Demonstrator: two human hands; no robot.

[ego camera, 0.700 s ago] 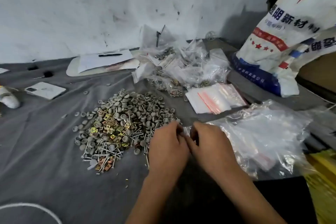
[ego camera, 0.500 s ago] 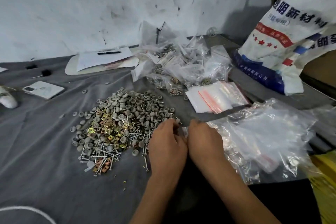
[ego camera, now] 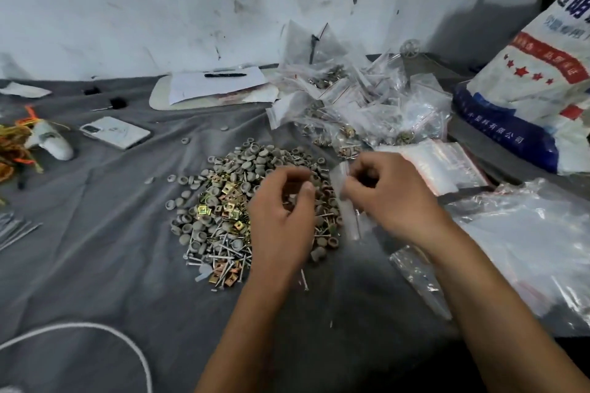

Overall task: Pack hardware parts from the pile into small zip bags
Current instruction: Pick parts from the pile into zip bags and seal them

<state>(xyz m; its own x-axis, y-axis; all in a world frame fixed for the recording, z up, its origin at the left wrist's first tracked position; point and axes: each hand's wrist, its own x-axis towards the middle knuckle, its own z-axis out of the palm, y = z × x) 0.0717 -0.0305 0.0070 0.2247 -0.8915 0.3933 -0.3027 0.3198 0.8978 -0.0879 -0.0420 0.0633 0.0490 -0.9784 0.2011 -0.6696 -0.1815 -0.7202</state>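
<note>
Head view: right hand (ego camera: 388, 198) pinches one small zip bag (ego camera: 346, 204), held upright over the pile's right edge; contents too blurred to tell. Left hand (ego camera: 282, 210) hovers over the pile (ego camera: 236, 210), fingers curled; can't tell if it holds parts. Pile on grey cloth (ego camera: 95, 249): grey caps, brass clips, nails, too many to count. Filled bags (ego camera: 360, 105) heaped behind. Empty bags (ego camera: 447, 163) stacked right. One big bag (ego camera: 526, 252), one sack (ego camera: 536, 96), one phone (ego camera: 115, 132), one pen (ego camera: 225, 75).
</note>
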